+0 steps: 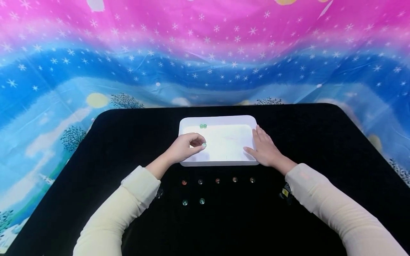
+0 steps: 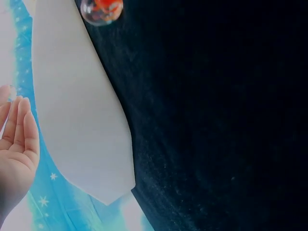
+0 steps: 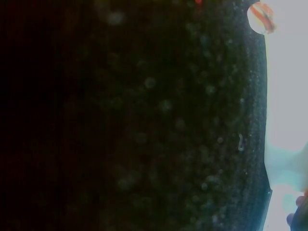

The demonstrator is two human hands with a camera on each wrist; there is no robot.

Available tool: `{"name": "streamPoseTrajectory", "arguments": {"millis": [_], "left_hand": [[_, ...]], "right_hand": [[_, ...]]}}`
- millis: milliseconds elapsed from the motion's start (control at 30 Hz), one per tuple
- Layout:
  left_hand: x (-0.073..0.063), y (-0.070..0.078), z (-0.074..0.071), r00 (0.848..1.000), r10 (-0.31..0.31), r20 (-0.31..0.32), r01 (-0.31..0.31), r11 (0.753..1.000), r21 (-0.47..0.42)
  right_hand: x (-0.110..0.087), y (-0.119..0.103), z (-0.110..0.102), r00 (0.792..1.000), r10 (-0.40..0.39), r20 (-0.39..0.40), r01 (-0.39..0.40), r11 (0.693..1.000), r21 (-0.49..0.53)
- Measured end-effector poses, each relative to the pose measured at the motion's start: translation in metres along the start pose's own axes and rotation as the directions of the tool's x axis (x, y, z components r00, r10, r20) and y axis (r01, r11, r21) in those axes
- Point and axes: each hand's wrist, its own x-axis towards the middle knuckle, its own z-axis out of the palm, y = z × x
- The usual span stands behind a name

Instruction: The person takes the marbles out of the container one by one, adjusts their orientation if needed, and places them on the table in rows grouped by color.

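Note:
Over the left part of a white tray (image 1: 221, 163), my left hand (image 1: 184, 147) pinches a small greenish marble (image 1: 204, 145) between thumb and fingertips. The left wrist view shows that clear-looking marble (image 2: 12, 92) at the fingertips, at the frame's left edge. Two green marbles (image 1: 203, 126) sit side by side inside the tray near its far wall. My right hand (image 1: 264, 147) rests on the tray's right side with fingers extended and thumb over the rim. Only bits of its fingers (image 3: 299, 201) show in the right wrist view.
In front of the tray, a row of several glass marbles (image 1: 217, 181) lies on the black tablecloth (image 1: 307, 142). Two greenish marbles (image 1: 193, 202) lie nearer me. An orange-streaked marble (image 2: 102, 10) shows close up in the left wrist view. A patterned curtain (image 1: 205, 53) hangs behind the table.

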Motion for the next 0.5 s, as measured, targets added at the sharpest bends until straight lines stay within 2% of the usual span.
{"name": "streamPoseTrajectory", "arguments": {"millis": [200, 367, 500], "left_hand": [[-0.009, 0.008, 0.005, 0.998, 0.066, 0.005, -0.066, 0.997, -0.027], [-0.017, 0.015, 0.010, 0.990, 0.141, 0.008, -0.141, 0.989, -0.035], [-0.023, 0.021, 0.015, 0.985, 0.172, 0.017, -0.172, 0.985, -0.029]], "right_hand": [[0.001, 0.000, 0.000, 1.000, 0.004, 0.009, -0.004, 1.000, -0.001], [0.000, 0.000, 0.000, 1.000, 0.009, 0.016, -0.009, 1.000, 0.005], [0.001, 0.001, 0.000, 1.000, 0.005, 0.009, -0.005, 1.000, 0.007]]}}
